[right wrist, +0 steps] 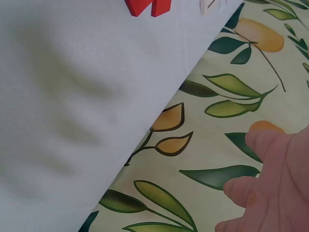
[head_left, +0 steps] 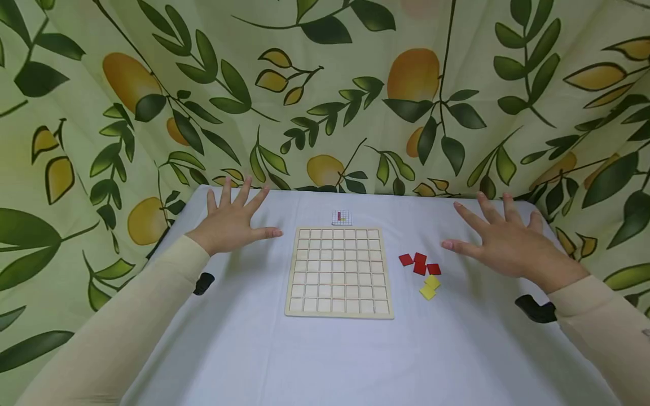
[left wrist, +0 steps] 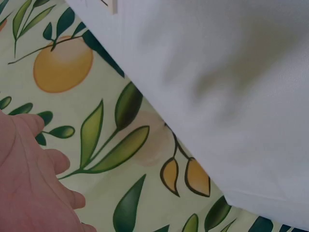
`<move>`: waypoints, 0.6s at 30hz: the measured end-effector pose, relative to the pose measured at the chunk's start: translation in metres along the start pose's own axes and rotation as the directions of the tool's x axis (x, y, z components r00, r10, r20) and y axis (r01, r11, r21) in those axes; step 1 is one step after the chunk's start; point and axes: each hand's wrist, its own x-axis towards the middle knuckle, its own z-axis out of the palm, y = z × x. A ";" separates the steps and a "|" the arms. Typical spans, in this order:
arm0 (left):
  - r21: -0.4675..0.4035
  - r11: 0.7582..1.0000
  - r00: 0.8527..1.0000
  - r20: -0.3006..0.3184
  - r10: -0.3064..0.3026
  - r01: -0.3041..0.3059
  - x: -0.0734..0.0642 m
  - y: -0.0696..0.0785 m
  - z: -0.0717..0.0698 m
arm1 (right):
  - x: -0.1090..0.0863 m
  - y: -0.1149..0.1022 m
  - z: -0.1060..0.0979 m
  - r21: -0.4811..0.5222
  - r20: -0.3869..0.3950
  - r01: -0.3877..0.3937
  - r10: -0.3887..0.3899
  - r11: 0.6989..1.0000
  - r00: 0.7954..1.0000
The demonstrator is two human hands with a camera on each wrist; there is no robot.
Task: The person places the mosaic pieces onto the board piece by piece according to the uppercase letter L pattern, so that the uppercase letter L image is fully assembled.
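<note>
My left hand (head_left: 228, 223) hovers above the table left of a wooden grid board (head_left: 339, 315), fingers spread and holding nothing. On the other side my right hand (head_left: 508, 239) is raised with its fingers spread too, nothing in it. The board's square cells look pale and bare. Between the board and the right hand lie several red square tiles (head_left: 420, 268) and two yellow tiles (head_left: 428, 292). A small printed grid card (head_left: 341, 217) with coloured marks sits just behind the board. In the wrist views the left palm (left wrist: 34, 179) and right palm (right wrist: 280, 183) are seen partly.
A white cloth (head_left: 325, 361) covers the table. Behind it hangs a curtain (head_left: 325, 113) patterned with leaves and orange fruit. Black straps (head_left: 535, 309) show at the wrists.
</note>
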 end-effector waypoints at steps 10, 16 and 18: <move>-0.011 1.000 1.000 0.023 0.012 -0.012 -0.004 -0.001 0.003 | 0.000 0.003 0.005 0.008 -0.017 0.008 -0.008 1.000 1.000; -0.049 0.998 0.999 0.022 0.027 -0.026 -0.001 -0.001 0.009 | 0.006 -0.006 0.012 0.050 -0.065 0.031 -0.028 0.998 0.998; -0.068 0.997 0.999 0.028 0.036 -0.034 0.000 0.000 0.014 | 0.009 -0.010 0.015 0.078 -0.080 0.044 -0.037 0.996 0.996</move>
